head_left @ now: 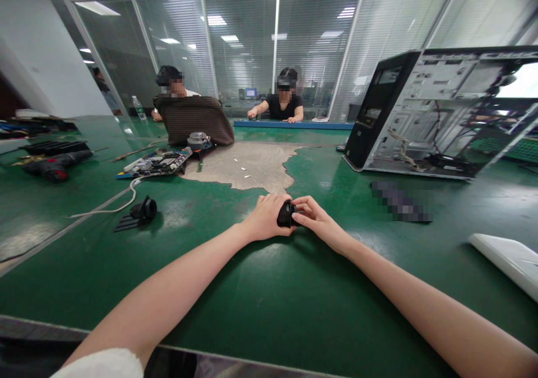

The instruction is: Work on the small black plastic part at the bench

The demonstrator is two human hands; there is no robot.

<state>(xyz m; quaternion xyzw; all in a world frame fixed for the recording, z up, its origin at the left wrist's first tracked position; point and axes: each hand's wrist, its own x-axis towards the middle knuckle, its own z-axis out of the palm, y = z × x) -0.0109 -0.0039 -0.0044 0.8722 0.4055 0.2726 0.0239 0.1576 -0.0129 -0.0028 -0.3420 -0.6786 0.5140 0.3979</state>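
Note:
Between my two hands is a small black part [286, 214], seemingly plastic, whose exact kind I cannot make out. My left hand [265, 217] wraps round its left side. From the right, the fingertips of my right hand [316, 220] pinch its other end. Both hands are low over the green tabletop [269, 299], and fingers cover much of the part. Off to the left, a black piece with a round collar and flat prongs [145, 209] lies on the table.
An open computer case [378, 112] stands at the right. A circuit board [157, 164], a cable [134, 190] and a power drill [56, 165] lie at the left. A brown-covered box-like object [195, 119] sits further back. Two people work beyond; a white object [506, 257] is near right.

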